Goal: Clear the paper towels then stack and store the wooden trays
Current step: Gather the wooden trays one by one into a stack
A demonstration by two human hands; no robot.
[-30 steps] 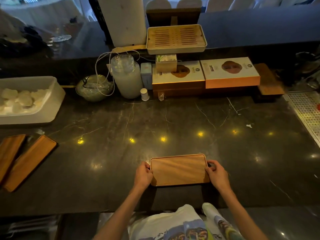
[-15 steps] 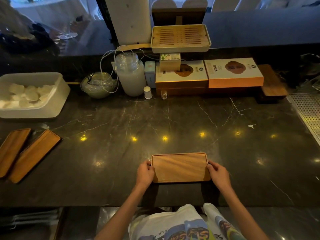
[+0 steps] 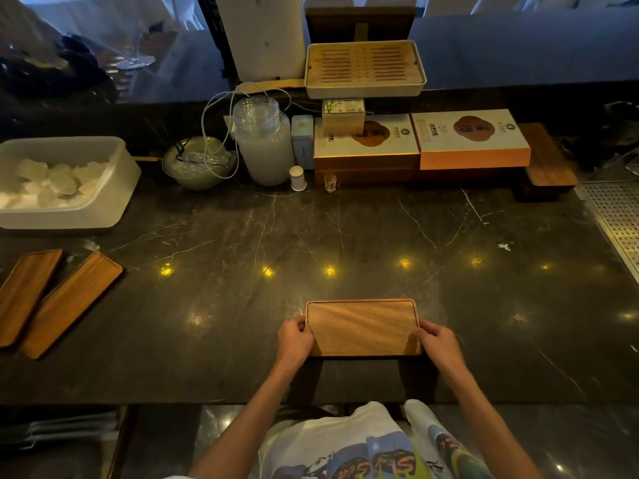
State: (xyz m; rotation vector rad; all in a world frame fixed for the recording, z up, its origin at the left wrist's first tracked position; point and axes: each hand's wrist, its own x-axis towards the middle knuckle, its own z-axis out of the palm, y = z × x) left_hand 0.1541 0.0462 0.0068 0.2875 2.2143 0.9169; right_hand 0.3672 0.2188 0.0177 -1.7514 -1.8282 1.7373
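Note:
A rectangular wooden tray lies flat on the dark marble counter near its front edge. My left hand grips the tray's left short end and my right hand grips its right short end. Two more long wooden trays lie at the far left, one angled beside the other. A white tub at the back left holds crumpled paper towels.
Along the back stand a glass bowl with a cord, a large plastic jar, boxed goods, a slatted tea tray and a wooden board. A perforated metal drain grid lies at the right edge.
The tray and both hands sit slightly farther from the counter's front edge in the picture; the view has shifted a little. The grip on both ends is the same.

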